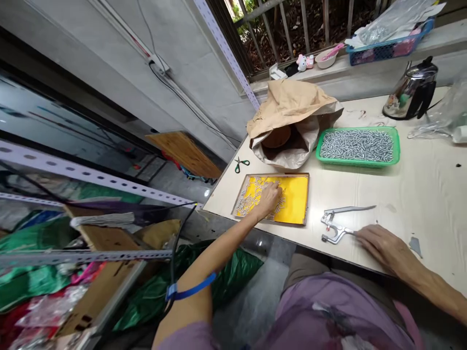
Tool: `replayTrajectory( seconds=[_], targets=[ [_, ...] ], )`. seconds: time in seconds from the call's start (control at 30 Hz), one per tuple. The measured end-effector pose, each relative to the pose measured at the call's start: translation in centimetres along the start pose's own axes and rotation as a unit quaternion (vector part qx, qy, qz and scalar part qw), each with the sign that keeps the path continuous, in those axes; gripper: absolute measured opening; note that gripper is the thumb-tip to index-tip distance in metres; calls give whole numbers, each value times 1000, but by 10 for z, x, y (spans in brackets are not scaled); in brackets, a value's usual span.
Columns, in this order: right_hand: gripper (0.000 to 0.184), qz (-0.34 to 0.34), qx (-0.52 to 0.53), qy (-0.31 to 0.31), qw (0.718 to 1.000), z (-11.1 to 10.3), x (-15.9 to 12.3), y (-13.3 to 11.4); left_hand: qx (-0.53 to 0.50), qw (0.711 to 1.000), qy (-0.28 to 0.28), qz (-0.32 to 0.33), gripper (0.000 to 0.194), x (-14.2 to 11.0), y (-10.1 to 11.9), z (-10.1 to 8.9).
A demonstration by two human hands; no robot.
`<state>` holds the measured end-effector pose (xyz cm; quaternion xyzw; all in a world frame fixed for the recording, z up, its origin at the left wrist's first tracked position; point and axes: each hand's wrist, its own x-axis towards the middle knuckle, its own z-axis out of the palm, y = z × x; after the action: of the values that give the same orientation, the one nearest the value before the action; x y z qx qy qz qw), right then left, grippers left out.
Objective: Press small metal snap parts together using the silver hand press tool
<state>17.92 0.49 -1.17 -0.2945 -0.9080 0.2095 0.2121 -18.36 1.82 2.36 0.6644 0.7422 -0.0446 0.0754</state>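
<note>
My left hand reaches into a shallow tray with a yellow bottom. Its fingers are curled down among small silvery rod-like metal pieces; whatever is between the fingertips is hidden. On the right, my right hand lies flat on the table, fingers stretched out over the end of one handle of silver snap-fastener pliers. The pliers lie on their side with their jaws spread, pointing left. A green basket full of similar metal pieces stands behind the tray, to the right.
An open brown paper sack stands behind the tray. Small green-handled scissors lie left of it. A metal kettle and a clear plastic bag are at the back right. A blue basket sits on the windowsill.
</note>
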Motion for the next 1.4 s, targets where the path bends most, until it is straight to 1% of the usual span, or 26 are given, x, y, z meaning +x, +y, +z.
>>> replayTrajectory(
  seconds=[0.03, 0.07, 0.1, 0.17, 0.23, 0.3, 0.37, 0.43, 0.57, 0.67, 0.77, 0.87, 1.0, 1.1, 1.13, 1.17, 1.27, 1.3, 1.33, 1.4],
  targets=[
    [32, 0, -13, -1, 1000, 1, -1, -1, -48, 999, 9, -2, 17, -5, 6, -1],
    [31, 1, -30, -4, 1000, 3, -2, -3, -116, 993, 7, -8, 15, -11, 13, -1],
    [30, 5, -50, -8, 999, 5, -2, -4, -198, 980, -8, -19, 13, -18, 22, 0],
    [26, 15, -93, -20, 995, 10, -3, -5, -350, 933, -68, -43, 14, -36, 45, 6],
    [22, 30, -135, -38, 990, 15, -3, -4, -437, 890, -116, -60, 19, -53, 70, 14],
    [23, 42, -162, -59, 984, 19, -3, -3, -469, 871, -127, -76, 21, -63, 91, 22],
    [25, 44, -172, -73, 981, 20, -3, -3, -477, 863, -134, -93, 23, -67, 104, 30],
    [26, 40, -172, -73, 982, 19, -3, -3, -477, 858, -150, -115, 26, -66, 111, 37],
    [25, 40, -154, -68, 985, 14, -4, -6, -477, 841, -209, -147, 30, -62, 113, 47],
    [25, 42, -149, -75, 985, 12, -4, -8, -475, 833, -239, -153, 28, -62, 114, 49],
    [26, 44, -154, -80, 984, 13, -4, -9, -458, 840, -251, -145, 26, -60, 117, 46],
    [27, 47, -148, -83, 984, 14, -4, -9, -429, 850, -272, -138, 26, -54, 119, 39],
    [25, 55, -137, -83, 986, 14, -5, -8, -375, 875, -284, -118, 27, -47, 121, 30],
    [25, 59, -135, -81, 986, 15, -5, -8, -366, 875, -292, -121, 28, -48, 121, 31],
    [25, 60, -136, -80, 986, 15, -5, -9, -372, 875, -285, -123, 27, -51, 122, 33],
    [25, 59, -138, -79, 986, 15, -6, -9, -381, 877, -264, -122, 26, -54, 122, 36],
    [26, 56, -144, -74, 985, 17, -7, -9, -406, 892, -165, -114, 19, -65, 123, 43],
    [27, 54, -147, -72, 985, 18, -7, -9, -416, 888, -155, -121, 17, -67, 122, 45],
    [27, 53, -150, -69, 985, 18, -8, -8, -429, 877, -168, -137, 17, -68, 122, 46],
    [27, 51, -154, -64, 985, 19, -8, -8, -462, 837, -233, -177, 17, -67, 121, 46]
  ],
)
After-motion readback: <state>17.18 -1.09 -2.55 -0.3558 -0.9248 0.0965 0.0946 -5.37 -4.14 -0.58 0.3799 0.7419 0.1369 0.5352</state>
